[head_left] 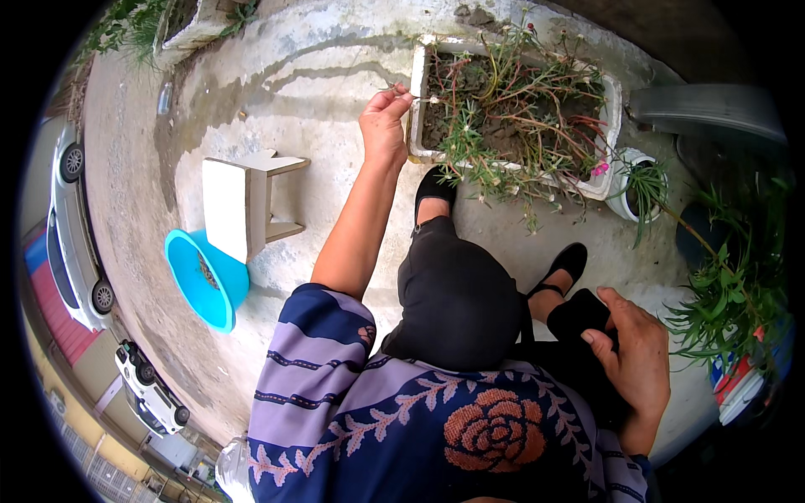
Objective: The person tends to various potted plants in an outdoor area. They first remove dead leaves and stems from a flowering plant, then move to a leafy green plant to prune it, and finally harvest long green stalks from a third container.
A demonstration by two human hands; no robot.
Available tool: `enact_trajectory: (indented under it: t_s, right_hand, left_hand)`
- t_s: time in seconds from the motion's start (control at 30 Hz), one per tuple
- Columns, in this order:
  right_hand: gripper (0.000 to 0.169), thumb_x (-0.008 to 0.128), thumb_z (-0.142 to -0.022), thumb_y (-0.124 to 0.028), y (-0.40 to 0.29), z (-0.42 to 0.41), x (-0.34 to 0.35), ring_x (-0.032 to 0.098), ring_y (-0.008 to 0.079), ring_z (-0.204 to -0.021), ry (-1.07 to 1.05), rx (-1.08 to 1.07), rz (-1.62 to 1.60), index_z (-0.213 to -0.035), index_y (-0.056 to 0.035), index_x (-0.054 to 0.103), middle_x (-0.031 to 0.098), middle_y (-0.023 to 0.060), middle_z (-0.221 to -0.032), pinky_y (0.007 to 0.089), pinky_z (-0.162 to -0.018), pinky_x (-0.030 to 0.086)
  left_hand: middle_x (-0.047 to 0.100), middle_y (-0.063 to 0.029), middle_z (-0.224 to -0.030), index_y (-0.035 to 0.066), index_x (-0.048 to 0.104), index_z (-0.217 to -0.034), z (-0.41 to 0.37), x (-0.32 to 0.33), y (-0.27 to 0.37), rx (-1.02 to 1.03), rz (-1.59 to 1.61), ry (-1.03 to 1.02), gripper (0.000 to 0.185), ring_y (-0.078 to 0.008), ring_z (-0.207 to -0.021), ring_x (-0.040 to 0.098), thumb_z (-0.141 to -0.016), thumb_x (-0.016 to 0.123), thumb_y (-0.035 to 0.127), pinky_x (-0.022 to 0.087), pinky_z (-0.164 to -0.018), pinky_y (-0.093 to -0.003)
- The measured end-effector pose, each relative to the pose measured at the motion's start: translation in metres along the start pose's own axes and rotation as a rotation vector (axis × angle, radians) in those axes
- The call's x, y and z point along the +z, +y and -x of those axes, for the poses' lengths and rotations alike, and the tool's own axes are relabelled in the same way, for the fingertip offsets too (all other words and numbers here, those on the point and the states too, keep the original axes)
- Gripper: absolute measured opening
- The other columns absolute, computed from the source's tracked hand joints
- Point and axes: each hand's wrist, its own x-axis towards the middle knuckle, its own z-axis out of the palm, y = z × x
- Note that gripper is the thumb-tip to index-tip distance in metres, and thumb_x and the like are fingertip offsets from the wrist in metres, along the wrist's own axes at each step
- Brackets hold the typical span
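Note:
With thumb and fingers pinched together, my left hand (387, 119) holds the tip of a thin plant stem beside the left rim of a white rectangular planter box (613, 113). Dark soil (506, 135) and sprawling, narrow-leaved flowering plants (468, 135) fill the box, and some stems hang over its near rim. A pink flower (599, 168) shows near the lower right corner. My right hand (635, 352) rests by my knee at the right, thumb and fingers apart, touching the black trouser leg; no object shows in it.
A small white stool (226, 207) lies on its side at the left, against a turquoise basin (238, 276) with some plant bits inside. Right of the planter stand a white pot (622, 195) and leafy plants (723, 295). A plastic bottle (165, 99) lies farther off; parked cars are beyond.

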Motion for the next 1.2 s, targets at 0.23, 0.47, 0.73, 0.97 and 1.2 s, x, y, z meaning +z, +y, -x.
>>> enact_trajectory:
  t_s: [0.23, 0.47, 0.73, 0.97, 1.2]
  right_hand:
    - [0.047, 0.072, -0.071, -0.017, -0.003, -0.001, 0.000, 0.057, 0.0340, -0.071, -0.001, 0.012, -0.005, -0.112, -0.0027, 0.054, 0.059, 0.0142, -0.079, 0.0407, -0.064, 0.045]
    - [0.046, 0.072, -0.072, -0.017, -0.001, -0.001, 0.002, 0.057, 0.0342, -0.071, 0.007, 0.005, -0.012, -0.112, -0.0024, 0.054, 0.059, 0.0144, -0.079, 0.0406, -0.064, 0.045]
    - [0.047, 0.071, -0.073, -0.019, 0.003, -0.001, 0.003, 0.057, 0.0349, -0.072, -0.001, 0.001, -0.007, -0.114, -0.0024, 0.053, 0.059, 0.0149, -0.080, 0.0412, -0.064, 0.045]
    - [0.048, 0.071, -0.073, -0.018, 0.001, 0.000, 0.002, 0.058, 0.0351, -0.072, -0.002, 0.010, -0.016, -0.115, -0.0033, 0.053, 0.059, 0.0150, -0.081, 0.0414, -0.065, 0.045]
    - [0.050, 0.073, -0.069, -0.011, 0.005, 0.000, 0.006, 0.053, 0.0263, -0.060, 0.066, -0.053, -0.006, -0.115, 0.0001, 0.055, 0.054, 0.0120, -0.070, 0.0348, -0.058, 0.044]
  left_hand:
    - [0.057, -0.0086, -0.119, 0.000, 0.066, -0.089, -0.001, -0.009, -0.020, 0.224, -0.116, -0.134, 0.012, -0.0166, -0.107, 0.052, -0.077, 0.065, -0.002, 0.040, -0.092, -0.0296]
    - [0.057, -0.0095, -0.121, 0.001, 0.067, -0.086, -0.001, -0.018, -0.025, 0.254, -0.195, -0.152, 0.011, -0.0174, -0.107, 0.053, -0.076, 0.067, -0.001, 0.041, -0.092, -0.0312]
    - [0.059, -0.0090, -0.114, -0.006, 0.063, -0.096, 0.002, -0.019, -0.023, 0.228, -0.108, -0.117, 0.017, -0.0136, -0.100, 0.054, -0.079, 0.065, -0.002, 0.044, -0.086, -0.0265]
    - [0.065, -0.0079, -0.101, -0.004, 0.062, -0.102, 0.004, -0.024, -0.028, 0.163, -0.125, -0.123, 0.020, -0.0137, -0.092, 0.059, -0.082, 0.063, -0.001, 0.045, -0.086, -0.0278]
    - [0.061, 0.0055, -0.080, 0.006, 0.068, -0.096, 0.007, -0.050, -0.031, 0.124, -0.212, -0.032, 0.016, -0.0024, -0.063, 0.040, -0.081, 0.067, 0.012, 0.033, -0.060, -0.0197]
